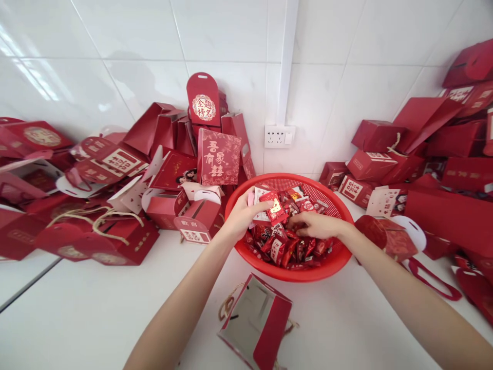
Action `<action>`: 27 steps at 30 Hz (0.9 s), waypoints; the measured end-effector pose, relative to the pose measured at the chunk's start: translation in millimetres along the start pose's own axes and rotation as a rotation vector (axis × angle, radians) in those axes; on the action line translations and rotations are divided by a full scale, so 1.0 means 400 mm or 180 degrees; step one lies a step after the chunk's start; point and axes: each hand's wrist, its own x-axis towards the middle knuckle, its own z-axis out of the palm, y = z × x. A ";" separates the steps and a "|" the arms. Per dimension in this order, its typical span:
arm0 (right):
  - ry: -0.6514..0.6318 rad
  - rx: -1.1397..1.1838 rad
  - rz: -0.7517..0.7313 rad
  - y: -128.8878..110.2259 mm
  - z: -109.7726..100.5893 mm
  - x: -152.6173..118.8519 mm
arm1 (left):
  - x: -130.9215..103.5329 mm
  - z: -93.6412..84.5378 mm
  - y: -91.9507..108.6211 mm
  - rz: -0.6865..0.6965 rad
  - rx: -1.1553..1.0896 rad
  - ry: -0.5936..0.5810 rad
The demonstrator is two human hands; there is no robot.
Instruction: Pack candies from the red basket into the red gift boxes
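A round red plastic basket [292,275] is filled with wrapped candies [287,252], mostly in red wrappers. Over its left side, my left hand [246,213] is closed around several wrapped candies [274,207], pinned under the thumb. My right hand [314,224] dips into the candies from the right with curled fingers. Its fingertips are partly lost among the wrappers, so what they grip is unclear. In front of the basket, between my forearms, an open red gift box [250,318] with twine handles lies on the white table; the part of its inside that shows is bare.
Red gift boxes crowd the table on the left [115,241] and are piled on the right [442,205]. A box with a tall flap [204,100] stands at the back against the tiled wall. A wall socket [280,136] sits behind the basket.
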 end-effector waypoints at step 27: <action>0.2426 0.2203 -0.0620 -0.150 0.039 -0.040 | -0.014 -0.017 0.019 -0.0405 -0.0223 -0.0749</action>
